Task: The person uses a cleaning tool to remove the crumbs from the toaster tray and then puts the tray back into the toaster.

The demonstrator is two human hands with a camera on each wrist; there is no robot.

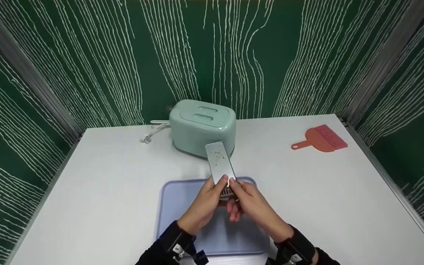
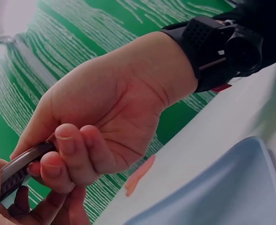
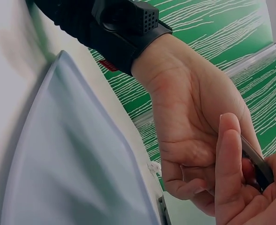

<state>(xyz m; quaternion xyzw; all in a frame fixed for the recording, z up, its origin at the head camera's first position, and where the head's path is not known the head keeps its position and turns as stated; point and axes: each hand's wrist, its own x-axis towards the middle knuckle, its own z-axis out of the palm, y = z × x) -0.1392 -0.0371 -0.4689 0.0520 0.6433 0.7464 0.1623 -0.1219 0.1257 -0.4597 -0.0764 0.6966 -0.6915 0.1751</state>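
Both hands hold a silver metal crumb tray (image 1: 217, 158) by its near end in the head view. Brown crumbs are scattered over its far half, and dark slots show at the near end. My left hand (image 1: 201, 202) grips the left side with the thumb on top; my right hand (image 1: 253, 200) grips the right side, its thumb also on top. In the wrist views the fingers curl beneath the crumb tray's dark edge (image 2: 23, 166). Its far end overlaps the front of a mint-green toaster (image 1: 201, 129) in the head view. Below the hands lies a pale blue serving tray (image 1: 175, 224).
To the right on the white table (image 1: 98, 191) lies an orange brush (image 1: 318, 140) with pink bristles. A white cord with a plug (image 1: 147, 139) lies left of the toaster. Green walls (image 1: 289, 44) with white lines stand behind and at both sides.
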